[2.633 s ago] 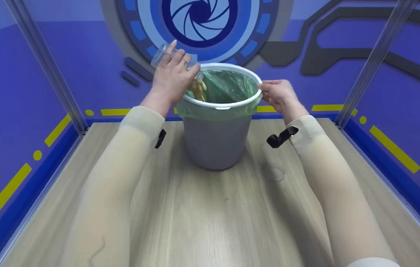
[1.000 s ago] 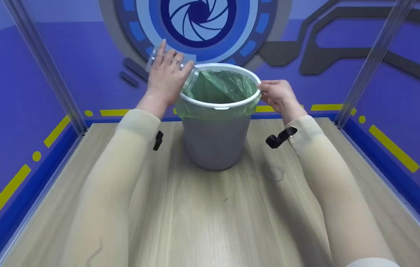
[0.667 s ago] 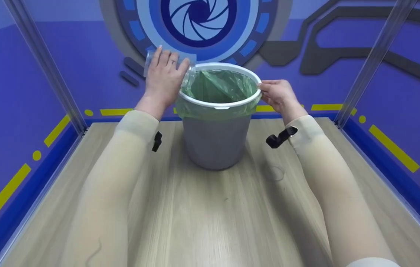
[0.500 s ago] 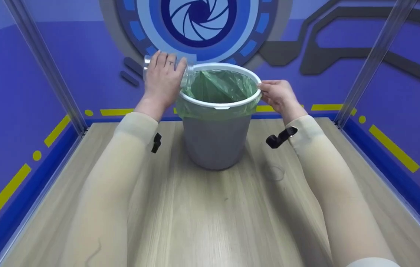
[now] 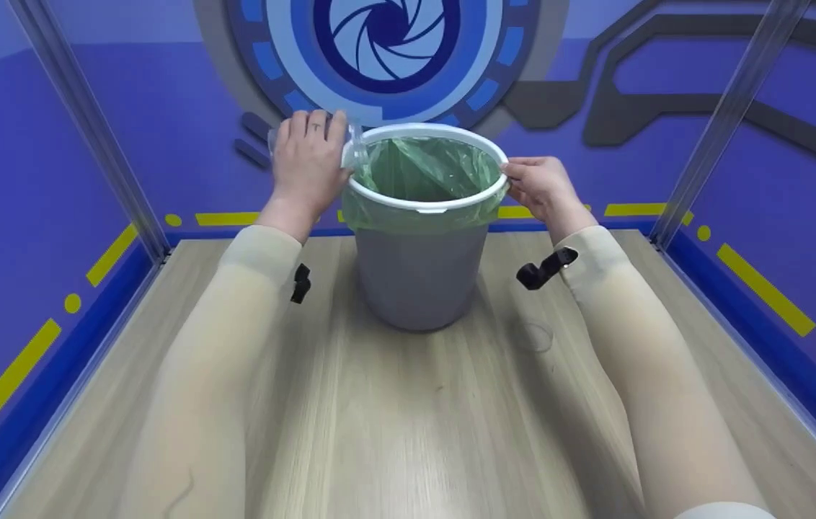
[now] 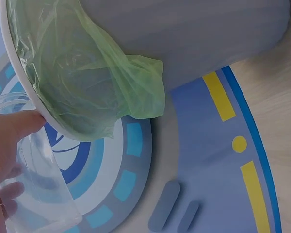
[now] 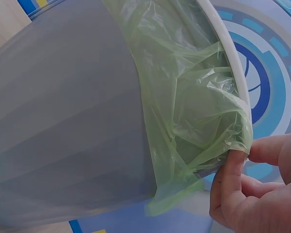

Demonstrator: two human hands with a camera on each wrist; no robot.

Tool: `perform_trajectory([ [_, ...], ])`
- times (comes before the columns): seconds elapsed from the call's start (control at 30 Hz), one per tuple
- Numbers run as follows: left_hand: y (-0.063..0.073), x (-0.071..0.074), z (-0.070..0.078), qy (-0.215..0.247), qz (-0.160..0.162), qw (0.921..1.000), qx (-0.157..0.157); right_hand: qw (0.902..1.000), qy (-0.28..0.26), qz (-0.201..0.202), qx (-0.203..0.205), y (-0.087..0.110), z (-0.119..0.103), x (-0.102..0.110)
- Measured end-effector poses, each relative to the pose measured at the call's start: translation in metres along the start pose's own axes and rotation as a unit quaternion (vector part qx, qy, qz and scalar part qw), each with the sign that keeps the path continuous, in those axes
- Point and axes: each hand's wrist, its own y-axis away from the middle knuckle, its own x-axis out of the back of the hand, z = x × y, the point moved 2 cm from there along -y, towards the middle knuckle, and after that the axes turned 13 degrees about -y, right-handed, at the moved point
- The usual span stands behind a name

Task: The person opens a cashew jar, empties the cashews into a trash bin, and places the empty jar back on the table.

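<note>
A grey trash can [image 5: 419, 277] with a white rim ring [image 5: 451, 203] stands on the table. A green plastic bag [image 5: 437, 167] lines it and folds down over its outside. My left hand [image 5: 307, 155] grips a clear jar [image 6: 46, 189] at the can's left rim; its walls show through with nothing seen inside. The jar lies roughly sideways, its mouth towards the can, and my fingers hide most of it in the head view. On the opposite side my right hand [image 5: 541, 184] pinches the rim and bag edge between thumb [image 7: 266, 149] and fingers.
The wood-grain table [image 5: 393, 432] extends in front of the can. Blue printed walls [image 5: 184, 130] enclose the back and sides, with metal posts [image 5: 83, 122] at the corners. Black wrist cameras [image 5: 545, 268] stick out from both sleeves.
Brownish-yellow contents were sliding from the tipped jar into the can; now none shows in the jar. My left hand has moved left and down, levelling the jar. The right hand holds still.
</note>
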Motion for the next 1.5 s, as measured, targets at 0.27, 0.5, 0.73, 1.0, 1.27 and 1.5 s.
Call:
perform_trajectory([
  [0.27, 0.005, -0.006, -0.006, 0.052, -0.021, 0.9971, 0.051, 1.0, -0.003, -0.003, 0.0, -0.001, 0.002, -0.001],
  [0.5, 0.011, -0.012, -0.01, 0.124, -0.035, 0.986, 0.106, 1.0, -0.003, -0.005, 0.002, 0.0, 0.002, -0.001],
  [0.73, 0.023, -0.023, -0.015, 0.252, -0.019, 0.9482, 0.193, 1.0, 0.002, -0.004, 0.002, 0.0, 0.002, -0.001],
  [1.0, 0.039, -0.037, -0.017, 0.391, 0.019, 0.8856, 0.25, 1.0, -0.002, -0.005, 0.005, 0.001, 0.001, 0.0],
  [1.27, 0.064, -0.049, -0.016, 0.474, 0.042, 0.8347, 0.277, 1.0, -0.005, -0.002, 0.006, 0.0, 0.001, 0.0],
  [1.5, 0.089, -0.06, -0.01, 0.513, 0.073, 0.811, 0.271, 1.0, 0.001, 0.0, 0.006, 0.0, 0.001, -0.001],
])
